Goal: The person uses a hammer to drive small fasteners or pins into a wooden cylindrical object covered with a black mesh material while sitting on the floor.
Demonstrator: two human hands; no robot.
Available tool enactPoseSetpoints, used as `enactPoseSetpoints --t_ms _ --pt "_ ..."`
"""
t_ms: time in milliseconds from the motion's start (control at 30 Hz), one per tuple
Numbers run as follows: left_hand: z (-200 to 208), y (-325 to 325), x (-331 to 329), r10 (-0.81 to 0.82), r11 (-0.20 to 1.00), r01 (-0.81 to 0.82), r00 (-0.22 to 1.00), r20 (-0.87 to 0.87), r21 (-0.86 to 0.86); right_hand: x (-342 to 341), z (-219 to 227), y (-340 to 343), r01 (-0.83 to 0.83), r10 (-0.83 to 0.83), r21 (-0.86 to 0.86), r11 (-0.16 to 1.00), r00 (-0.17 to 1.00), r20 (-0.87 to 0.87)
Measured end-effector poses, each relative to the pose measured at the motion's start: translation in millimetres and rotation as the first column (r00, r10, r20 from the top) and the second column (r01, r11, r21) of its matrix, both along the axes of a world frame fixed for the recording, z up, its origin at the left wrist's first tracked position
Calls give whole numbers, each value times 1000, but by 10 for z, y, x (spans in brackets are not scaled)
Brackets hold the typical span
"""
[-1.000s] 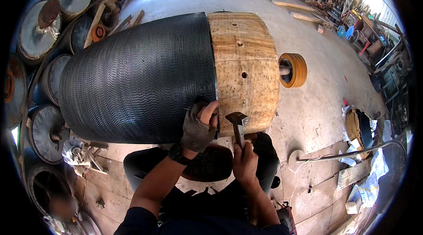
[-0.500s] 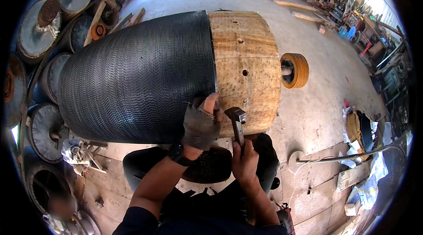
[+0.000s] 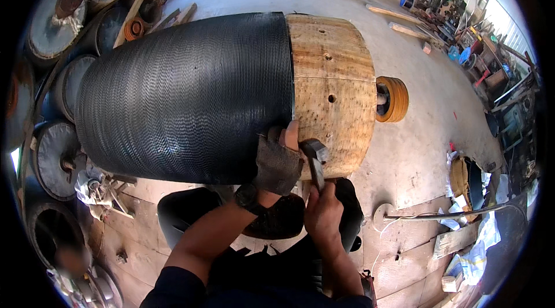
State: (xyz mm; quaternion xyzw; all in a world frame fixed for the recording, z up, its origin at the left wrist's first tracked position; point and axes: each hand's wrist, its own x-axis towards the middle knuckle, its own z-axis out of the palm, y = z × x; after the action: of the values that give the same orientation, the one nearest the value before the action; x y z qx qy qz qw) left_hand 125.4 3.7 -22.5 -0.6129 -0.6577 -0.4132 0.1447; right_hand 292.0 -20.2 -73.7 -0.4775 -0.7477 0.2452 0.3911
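Observation:
A large horizontal wooden drum [image 3: 341, 71] lies across in front of me, its left and middle part covered by a black ridged layer [image 3: 191, 94]. My left hand [image 3: 278, 164], in a dark fingerless glove, rests at the edge where the black layer meets the bare wood. Its thumb points up and its fingers are bent; whatever they hold is hidden. Just right of it, my right hand [image 3: 324, 212] is closed around the handle of a hammer [image 3: 315, 155]. The hammer's head is beside the left thumb, close over the bare wood.
An orange grooved wheel [image 3: 396, 100] sits on the drum's right-hand shaft. Large rollers [image 3: 58, 160] are stacked along the left. On the right are a thin metal rod on a round base [image 3: 383, 215], plastic scraps [image 3: 475, 256] and wooden planks [image 3: 393, 13].
The view has shifted slightly, so the drum appears farther right. My left hand and the hammer's head are now a little closer together. The grip on the hammer is unchanged.

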Motion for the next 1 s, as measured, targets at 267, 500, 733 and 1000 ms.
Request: enactPoseSetpoints --t_ms 267,500,733,1000 --pt "-309 -733 121 -181 978 184 983 43 -100 43 -84 -21 25 -7 230 973 997 -79" --pt "-925 -1198 320 -299 880 216 944 -140 -423 -19 -20 -123 -16 28 50 999 966 -258" --pt "-1084 -1071 307 -374 896 299 907 -194 -329 -82 -131 87 -13 12 6 1000 993 115" --pt "-895 -1185 298 -383 895 285 885 -265 -343 -192 -162 87 79 -107 127 989 967 231"
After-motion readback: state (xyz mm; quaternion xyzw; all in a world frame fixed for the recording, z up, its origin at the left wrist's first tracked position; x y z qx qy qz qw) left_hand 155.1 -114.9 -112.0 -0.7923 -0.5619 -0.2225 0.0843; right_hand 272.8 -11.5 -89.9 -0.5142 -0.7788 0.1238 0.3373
